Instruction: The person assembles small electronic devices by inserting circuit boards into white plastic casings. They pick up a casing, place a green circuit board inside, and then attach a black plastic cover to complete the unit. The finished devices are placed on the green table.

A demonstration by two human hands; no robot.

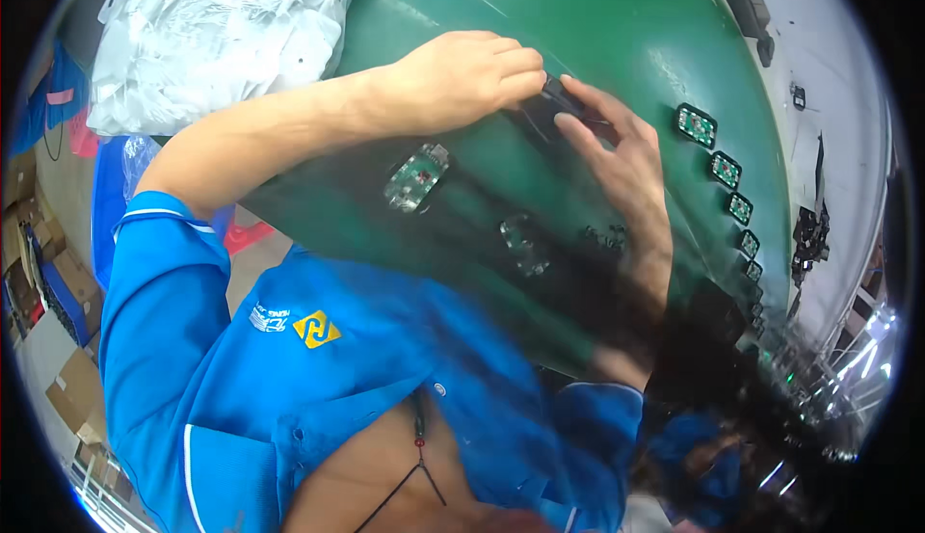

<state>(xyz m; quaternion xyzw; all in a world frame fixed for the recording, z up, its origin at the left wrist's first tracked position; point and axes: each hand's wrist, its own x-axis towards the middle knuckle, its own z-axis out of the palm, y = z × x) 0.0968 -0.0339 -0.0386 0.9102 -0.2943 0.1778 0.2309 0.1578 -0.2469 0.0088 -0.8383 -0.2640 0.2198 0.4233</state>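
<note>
Over the green table, my two hands meet at a small black piece, perhaps a plastic housing; its exact kind is unclear. My left hand is closed, its curled fingers at the left end of the piece. My right hand grips the other end between thumb and forefinger. Nearer to me lies a clear casing with a green circuit board. Beside it is another small clear part, and small dark bits lie by my right wrist, partly in dark blur.
A large clear bag of white plastic parts stands at the far left of the green table. Along the right edge runs a row of black-framed circuit boards. A blue bin is beside the table at left.
</note>
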